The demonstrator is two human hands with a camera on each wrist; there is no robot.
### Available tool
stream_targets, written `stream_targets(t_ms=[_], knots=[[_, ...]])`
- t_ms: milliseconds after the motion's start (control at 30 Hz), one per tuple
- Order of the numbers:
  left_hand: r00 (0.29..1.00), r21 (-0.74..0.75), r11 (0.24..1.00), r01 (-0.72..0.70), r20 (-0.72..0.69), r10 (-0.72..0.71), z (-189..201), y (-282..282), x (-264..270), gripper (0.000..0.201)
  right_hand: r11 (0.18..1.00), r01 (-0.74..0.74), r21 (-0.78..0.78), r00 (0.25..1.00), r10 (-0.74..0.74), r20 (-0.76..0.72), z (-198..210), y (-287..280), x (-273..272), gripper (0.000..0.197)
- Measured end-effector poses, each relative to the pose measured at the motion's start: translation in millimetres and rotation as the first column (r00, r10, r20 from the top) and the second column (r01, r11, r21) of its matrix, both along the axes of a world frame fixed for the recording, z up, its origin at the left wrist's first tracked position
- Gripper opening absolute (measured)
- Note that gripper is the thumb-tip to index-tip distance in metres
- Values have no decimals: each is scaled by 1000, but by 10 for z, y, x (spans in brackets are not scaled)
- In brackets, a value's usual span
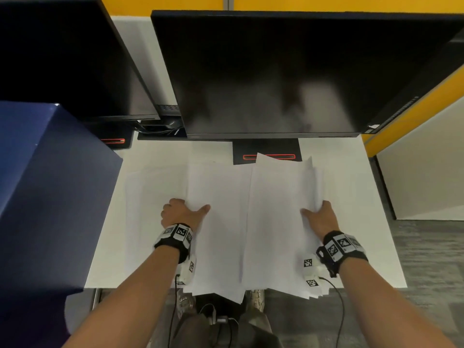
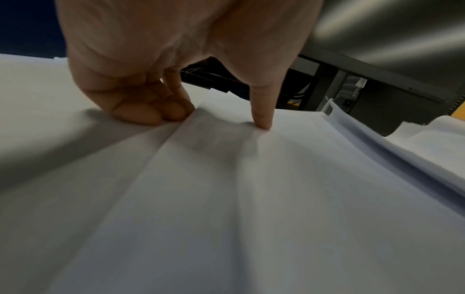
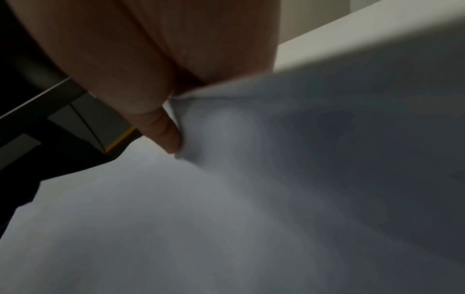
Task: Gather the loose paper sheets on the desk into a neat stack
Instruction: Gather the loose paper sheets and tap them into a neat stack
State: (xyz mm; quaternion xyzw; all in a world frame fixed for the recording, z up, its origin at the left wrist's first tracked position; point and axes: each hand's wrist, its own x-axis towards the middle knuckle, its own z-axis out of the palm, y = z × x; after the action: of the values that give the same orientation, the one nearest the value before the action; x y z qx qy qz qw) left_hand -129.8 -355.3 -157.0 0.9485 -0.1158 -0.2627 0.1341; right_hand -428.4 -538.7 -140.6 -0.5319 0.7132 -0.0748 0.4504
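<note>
Left hand pinching left sheets, right hand grasping right pile, its fingers hidden under paper

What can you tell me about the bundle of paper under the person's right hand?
The right-hand bundle is many plain white sheets, loosely fanned, with edges staggered at the far and near ends. It lies on the white desk, its near end overhanging the desk's front edge, its far corner over the monitor base. The right hand grips its right edge, thumb on top. Its left edge meets the neighbouring sheets.
</note>
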Motion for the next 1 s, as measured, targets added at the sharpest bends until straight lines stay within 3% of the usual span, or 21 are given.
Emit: stream_targets(t_ms=[100, 200, 333, 467, 567, 667, 767, 867, 900, 933, 1000], knots=[[999, -67, 996, -50, -23, 49, 39, 66, 84, 68, 994, 97, -54, 994, -100, -53, 33, -25, -168, 66], [985, -149, 985, -91, -161, 66, 57, 141, 151, 73, 984, 168, -62, 982, -173, -82, 49, 8, -277, 67], [973, -132, 983, 125, -180, -148, 63, 62, -52, 65, 1000, 4, 5, 999, -4, -53, 12, 102, -120, 64], [971, -234, 967, 99, -190, -145, 164, -37, -196, 47, 983, -174, 51, 985, 174, -4, -17, 116, -39, 61], [970, -327, 942, 69, -199, -140, 313, 31, -37, 43, 991, -129, 39, 992, 130, -5, 12, 43, -196, 56], [975, -447, 888, 110, -123, -183, 658, 124, 133, 35, 993, -116, 35, 989, 119, -88, 33, 37, -333, 54], [983, -555, 825, 111, -62, -174, 1147, 234, 244, 29, 989, -124, 76, 984, 132, -119, 27, 113, -313, 71], [975, -675, 737, 36, -139, -176, 1462, 266, 292, 23, 965, -175, -196, 957, 119, -266, 154, 170, -149, 101], [970, -702, 712, 22, -157, -184, 1488, 217, 264, 21, 940, -177, -291, 977, 131, -171, 233, 191, -52, 104], [968, -709, 704, 37, -149, -200, 1472, 146, 217, 22, 941, -138, -309, 986, 160, 48, 364, 244, 73, 106], [963, -673, 734, 90, -129, -236, 1345, -35, 48, 26, 985, -86, -147, 853, 149, 500, 592, 394, 328, 104]])
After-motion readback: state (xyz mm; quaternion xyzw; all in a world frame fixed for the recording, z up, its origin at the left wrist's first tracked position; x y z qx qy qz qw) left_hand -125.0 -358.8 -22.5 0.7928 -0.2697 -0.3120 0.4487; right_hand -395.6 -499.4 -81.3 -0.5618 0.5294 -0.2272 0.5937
